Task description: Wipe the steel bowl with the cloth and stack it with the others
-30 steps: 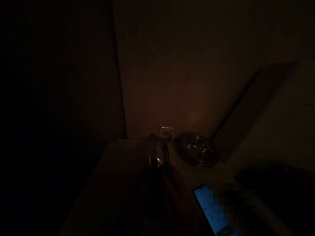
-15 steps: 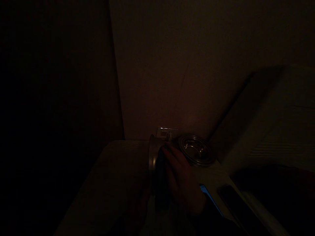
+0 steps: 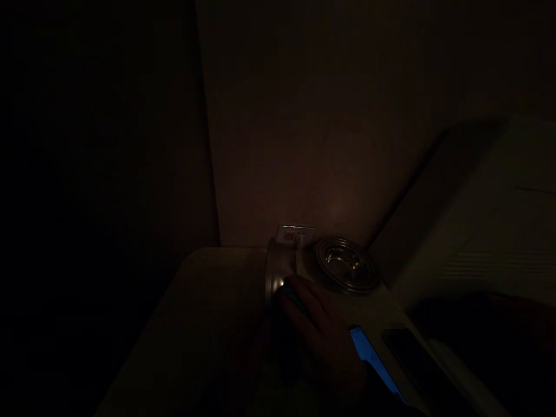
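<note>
The scene is very dark. A round steel plate (image 3: 278, 275) stands on its edge on a pale counter (image 3: 208, 313). My right hand (image 3: 324, 336) reaches in from the lower right, its fingers curled over a dark object (image 3: 286, 301) that is pressed against the plate's right face. I cannot make out what that object is. My left hand is lost in the dark; only a faint shape shows below the plate on its left side.
A stack of steel plates (image 3: 347, 266) lies flat just right of the upright plate. A lit phone screen (image 3: 373, 359) and a dark slab (image 3: 412, 359) lie on the counter's right. A wall socket (image 3: 295, 234) sits behind. A pale block (image 3: 486, 231) rises at right.
My right hand came up over the plate's face, then slid down a little. It now covers part of the phone screen. The view shifted slightly.
</note>
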Demonstrator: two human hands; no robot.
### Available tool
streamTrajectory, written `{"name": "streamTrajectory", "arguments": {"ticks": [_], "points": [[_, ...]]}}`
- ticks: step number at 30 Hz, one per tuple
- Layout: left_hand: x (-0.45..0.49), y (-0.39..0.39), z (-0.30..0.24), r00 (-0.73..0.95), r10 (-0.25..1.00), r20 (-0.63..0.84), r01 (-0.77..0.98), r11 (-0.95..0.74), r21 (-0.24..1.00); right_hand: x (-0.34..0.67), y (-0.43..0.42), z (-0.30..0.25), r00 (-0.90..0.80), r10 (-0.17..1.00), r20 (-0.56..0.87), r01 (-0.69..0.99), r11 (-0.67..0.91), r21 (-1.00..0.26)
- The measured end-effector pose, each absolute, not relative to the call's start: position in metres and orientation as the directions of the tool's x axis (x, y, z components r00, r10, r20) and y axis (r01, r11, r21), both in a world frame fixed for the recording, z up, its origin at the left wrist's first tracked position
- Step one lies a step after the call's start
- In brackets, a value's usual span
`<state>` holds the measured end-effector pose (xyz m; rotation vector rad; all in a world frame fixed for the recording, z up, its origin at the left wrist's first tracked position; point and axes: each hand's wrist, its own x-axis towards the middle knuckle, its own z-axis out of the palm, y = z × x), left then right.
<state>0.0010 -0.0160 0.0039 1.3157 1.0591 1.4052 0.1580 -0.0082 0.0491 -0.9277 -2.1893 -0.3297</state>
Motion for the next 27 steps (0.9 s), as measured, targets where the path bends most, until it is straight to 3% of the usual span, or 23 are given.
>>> {"name": "streamTrajectory", "arguments": {"ticks": [5, 12, 21, 27], "points": [[0.001, -0.015, 0.006, 0.010, 0.975, 0.222, -0.051, -0.221, 0.974, 0.164, 0.005, 0.067, -0.420, 0.591, 0.689, 0.713, 0.684, -0.152], [0.001, -0.017, 0.009, 0.009, 0.974, 0.228, -0.042, -0.228, 0.973, 0.168, -0.025, 0.055, -0.501, 0.541, 0.675, 0.753, 0.657, 0.033], [0.003, -0.019, 0.010, 0.045, 0.969, 0.242, -0.045, -0.240, 0.970, 0.178, 0.001, 0.085, -0.493, 0.570, 0.658, 0.793, 0.605, 0.070], [0.002, -0.019, 0.008, 0.076, 0.972, 0.223, -0.045, -0.220, 0.974, 0.178, -0.010, 0.083, -0.573, 0.515, 0.637, 0.743, 0.655, 0.138]]}}
